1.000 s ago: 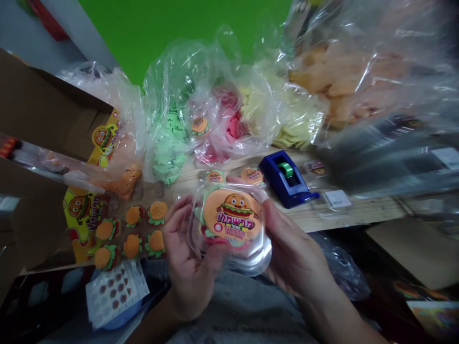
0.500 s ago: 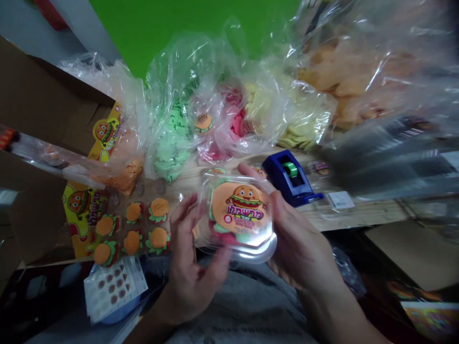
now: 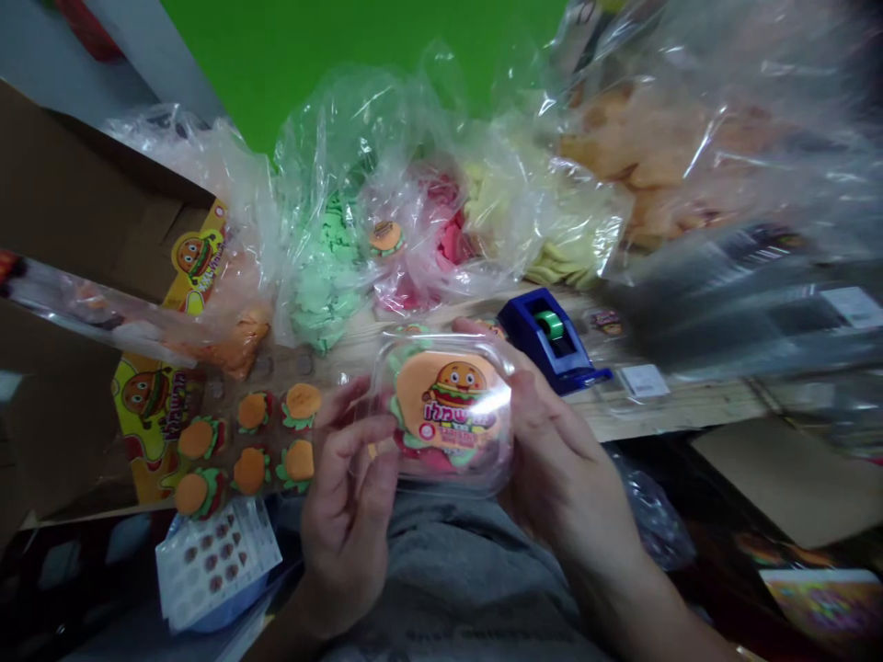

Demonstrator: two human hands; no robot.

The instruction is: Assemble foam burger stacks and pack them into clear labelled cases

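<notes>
A clear plastic clamshell box (image 3: 452,478) hangs over the front edge of the table, tilted toward me. Inside it is an orange bun-shaped marshmallow burger with green and red layers, and a printed burger label shows on top. My right hand (image 3: 562,460) grips the right side of the box, fingers behind it. At the left side, my left hand (image 3: 351,506) has its thumb and curled fingers against the box edge; some fingertips are hidden behind the clear wall. Beyond my right hand stands a blue tape dispenser (image 3: 548,340) with a green core.
Open clear bags hold green pieces (image 3: 331,276), red pieces (image 3: 445,230), yellow slices (image 3: 566,262) and orange pieces (image 3: 641,175). Small burgers (image 3: 252,469) sit in a clear tray at left, near a cardboard box (image 3: 103,184). A sticker sheet (image 3: 213,552) lies below; stacked clear packaging (image 3: 717,313) is at right.
Both hands and the box have shifted slightly left. My left thumb has moved off the lower front of the box to its left edge. The box's top faces me more squarely.
</notes>
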